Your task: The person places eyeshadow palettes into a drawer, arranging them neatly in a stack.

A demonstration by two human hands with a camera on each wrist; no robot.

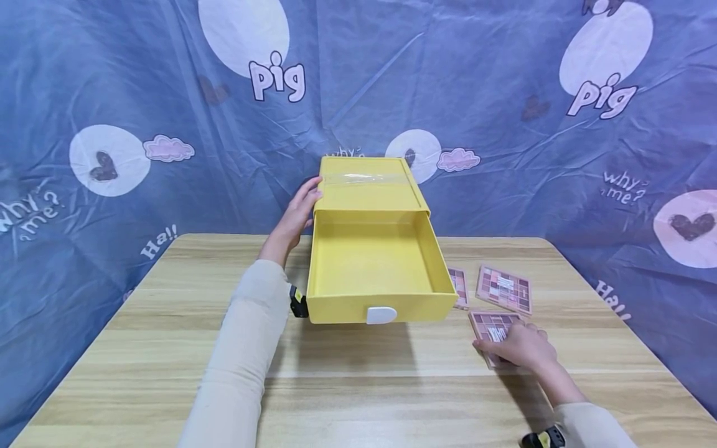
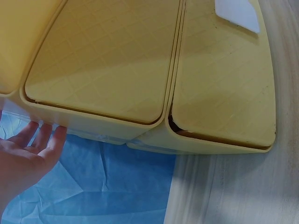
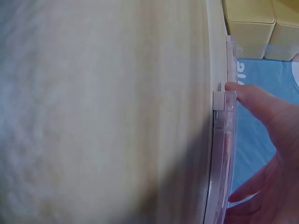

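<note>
right grip (image 1: 521,347) pinched front palette (image 1: 488,323) by edges on worktop (image 1: 358,398), right of yellow drawer unit (image 1: 364,193); left grip (image 1: 295,214), unclenched, touched unit's side; top drawer (image 1: 372,261) pulled out; two palettes (image 1: 503,289) lay beyond.

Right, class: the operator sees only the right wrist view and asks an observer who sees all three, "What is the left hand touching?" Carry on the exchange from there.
Observer: The left hand is touching the side of the yellow drawer unit.
Operator: I only catch a corner of that unit. Is anything pulled out of it?
Observer: Yes, the head view shows its top drawer pulled out.
Operator: I see the palette at the right hand edge-on. What is on its face?
Observer: White lettering over a grid of pinkish squares, partly covered by that hand.
</note>
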